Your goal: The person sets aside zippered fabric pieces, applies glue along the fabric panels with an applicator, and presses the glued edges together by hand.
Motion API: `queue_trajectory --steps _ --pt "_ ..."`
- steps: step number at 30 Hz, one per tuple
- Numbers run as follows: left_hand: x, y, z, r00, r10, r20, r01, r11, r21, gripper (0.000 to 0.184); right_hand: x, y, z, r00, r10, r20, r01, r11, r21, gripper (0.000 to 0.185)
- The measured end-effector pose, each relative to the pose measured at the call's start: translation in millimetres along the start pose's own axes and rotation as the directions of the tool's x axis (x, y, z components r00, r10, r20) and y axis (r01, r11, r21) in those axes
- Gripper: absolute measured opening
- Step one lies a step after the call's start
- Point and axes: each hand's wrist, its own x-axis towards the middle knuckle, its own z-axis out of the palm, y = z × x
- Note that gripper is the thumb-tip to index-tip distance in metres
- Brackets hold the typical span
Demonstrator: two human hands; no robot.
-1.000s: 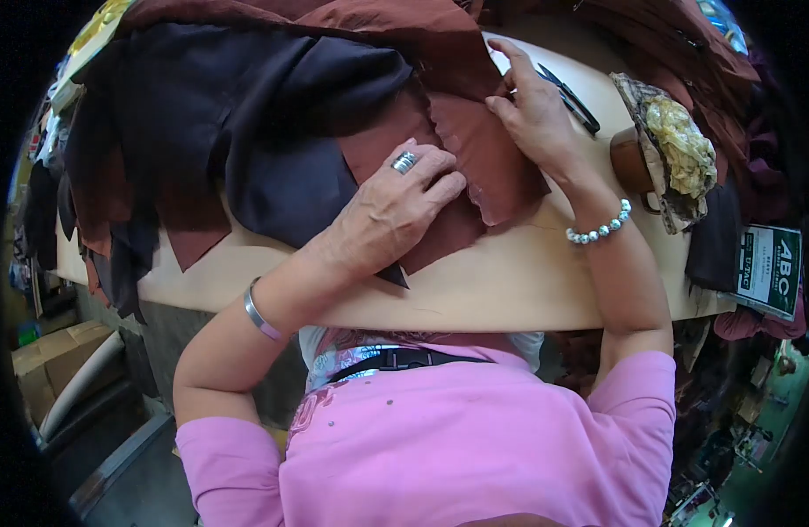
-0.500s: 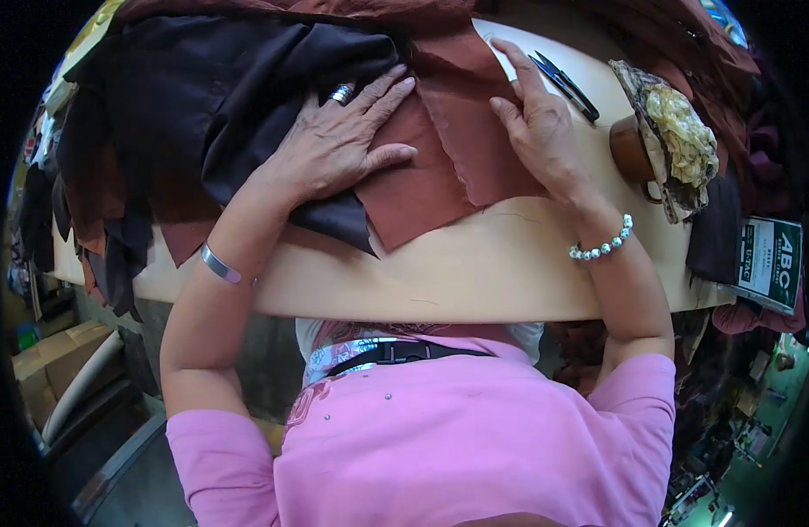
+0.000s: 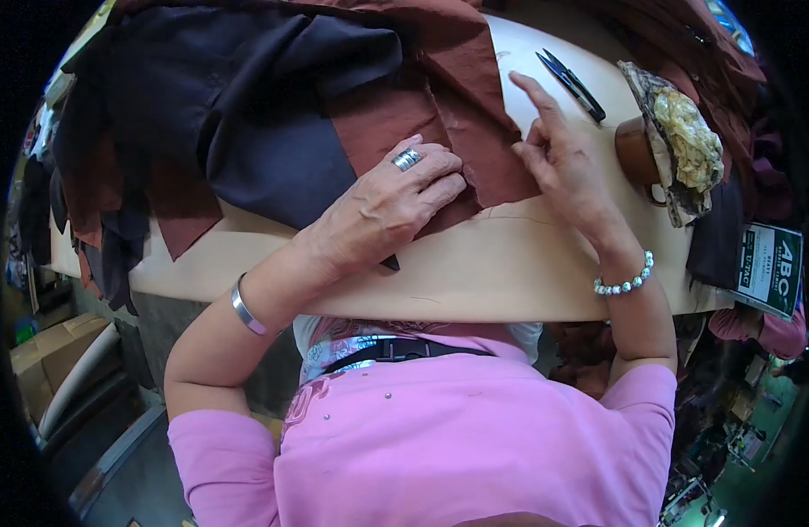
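Note:
Brown cloth (image 3: 488,162) lies on the pale tabletop, with a rough-edged seam line running down it. Dark, nearly black cloth (image 3: 281,149) joins it on the left in loose folds. My left hand (image 3: 404,193), wearing a wide silver ring, is curled over the lower part of the brown cloth, its fingers bent together on it near the seam. The fingertips are partly hidden. My right hand (image 3: 558,162) is at the brown cloth's right edge. Its index finger stretches forward and its thumb stands apart, near the cloth's edge.
Black thread snips (image 3: 571,85) lie beyond my right hand. A brown mug (image 3: 633,149) stands to the right, against a board with crumpled yellowish material (image 3: 686,136). A green-and-white ABC packet (image 3: 769,268) sits at the table's right edge. More brown cloth (image 3: 677,44) is heaped behind.
My left hand has moved right and nearer me, from lying flat with fingers spread to curled on the brown cloth. My right hand has shifted slightly right and nearer me.

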Motion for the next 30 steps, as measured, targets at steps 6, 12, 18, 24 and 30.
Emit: queue_trajectory --steps 6,12,18,24,30 --pt "-0.7 0.6 1.9 0.999 -0.001 0.034 0.0 1.0 0.023 0.033 3.2 11.2 -9.1 0.98 0.1 -0.172 -0.02 0.908 0.418 0.055" --pt "-2.1 0.0 3.9 0.999 -0.022 0.03 0.02 0.998 0.064 0.03 5.3 23.2 -16.7 0.973 0.083 -0.216 0.042 0.854 0.518 0.048" --pt "-1.0 1.6 2.3 0.999 -0.027 0.021 0.026 0.997 0.068 0.031 1.8 14.0 -24.8 0.98 0.13 -0.149 -0.069 0.931 0.359 0.04" --pt "-1.4 1.1 3.2 0.999 -0.029 0.016 0.027 0.997 0.069 0.032 0.5 15.3 -19.0 0.998 0.032 -0.062 0.008 0.824 0.566 0.047" --pt "-0.2 1.8 2.4 0.999 -0.042 0.011 0.041 0.997 0.06 0.031 -4.9 -3.6 -21.8 0.987 -0.013 0.158 -0.146 0.317 0.937 0.047"
